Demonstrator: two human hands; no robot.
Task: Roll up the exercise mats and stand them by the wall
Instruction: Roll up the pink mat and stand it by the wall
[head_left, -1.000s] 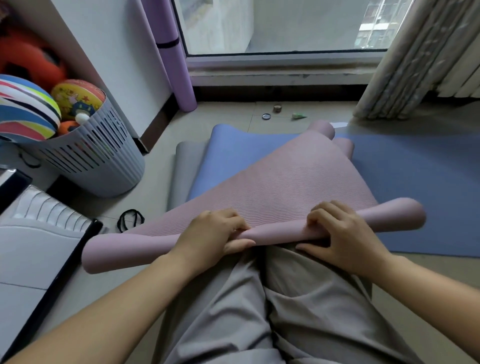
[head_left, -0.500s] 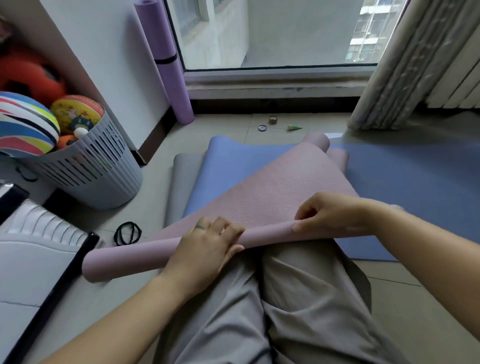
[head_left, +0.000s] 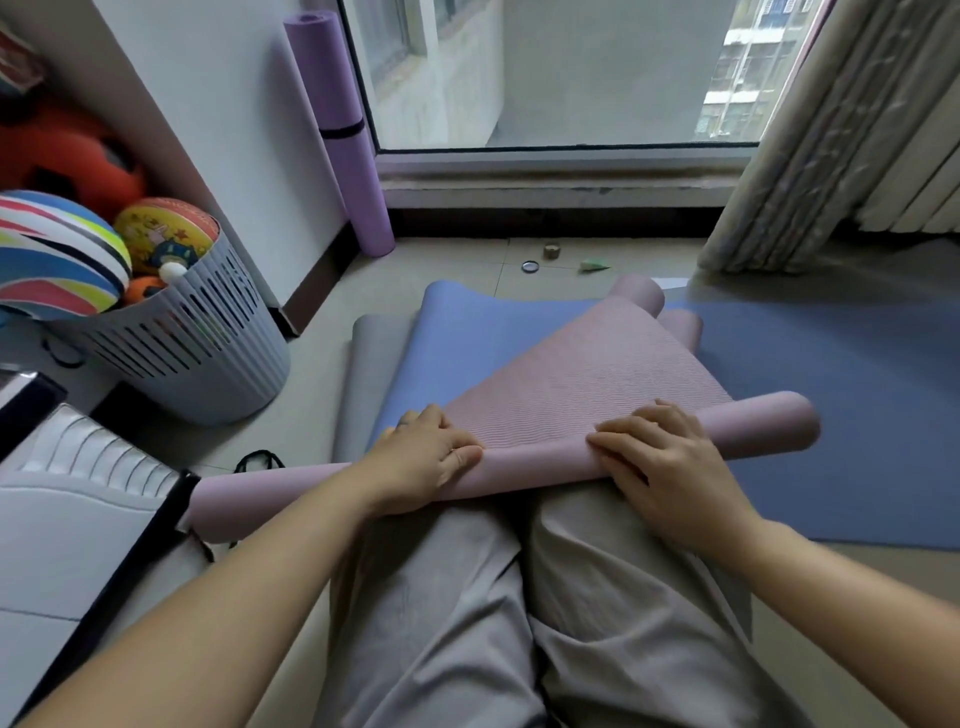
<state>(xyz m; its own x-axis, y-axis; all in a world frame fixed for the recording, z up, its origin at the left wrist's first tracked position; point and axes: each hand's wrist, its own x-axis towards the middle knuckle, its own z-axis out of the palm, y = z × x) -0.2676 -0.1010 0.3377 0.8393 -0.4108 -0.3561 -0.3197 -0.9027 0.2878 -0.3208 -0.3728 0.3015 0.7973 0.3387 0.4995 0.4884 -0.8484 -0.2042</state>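
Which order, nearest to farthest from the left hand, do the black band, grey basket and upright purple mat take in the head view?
From the left hand on the pink mat:
1. Black band, on the floor to its left.
2. Grey basket, farther left and back.
3. Upright purple mat, far corner by the window.

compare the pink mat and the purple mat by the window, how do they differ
The pink mat lies on the blue mat, only partly rolled; the purple mat is fully rolled and stands upright at the wall. The purple mat has a black band around it; the pink mat shows none. Both are exercise mats.
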